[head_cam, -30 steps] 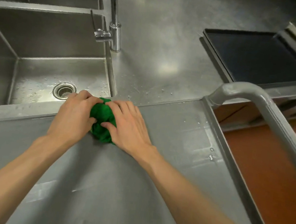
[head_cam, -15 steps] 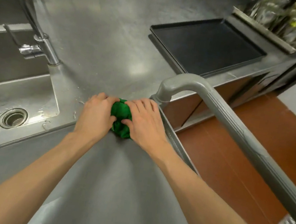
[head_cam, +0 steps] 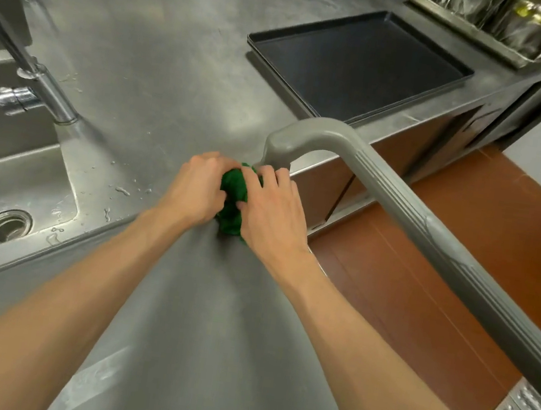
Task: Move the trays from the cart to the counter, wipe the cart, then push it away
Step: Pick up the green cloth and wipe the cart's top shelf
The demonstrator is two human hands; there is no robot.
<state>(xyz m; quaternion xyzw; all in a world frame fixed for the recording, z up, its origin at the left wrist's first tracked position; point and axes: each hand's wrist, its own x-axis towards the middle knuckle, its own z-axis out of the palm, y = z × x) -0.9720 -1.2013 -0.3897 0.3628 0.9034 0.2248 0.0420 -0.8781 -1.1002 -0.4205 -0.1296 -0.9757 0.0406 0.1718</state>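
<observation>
A bunched green cloth [head_cam: 234, 196] lies on the grey cart top [head_cam: 210, 334], at its far right corner beside the base of the cart's grey handle [head_cam: 416, 210]. My left hand [head_cam: 195, 188] and my right hand [head_cam: 271, 212] press on the cloth from either side, fingers curled over it. Dark trays [head_cam: 359, 65] lie stacked on the steel counter [head_cam: 165, 53] at the back right.
A steel sink [head_cam: 13, 191] with a drain and a tap [head_cam: 34, 84] lies left of the cart. Water drops dot the counter edge. A steel tray of foil-wrapped items [head_cam: 485, 23] sits far right. Red-brown floor [head_cam: 424, 276] shows under the handle.
Both hands have slid the green cloth to the right along the cart's far edge, from near the sink to the corner by the handle. The view has swung right.
</observation>
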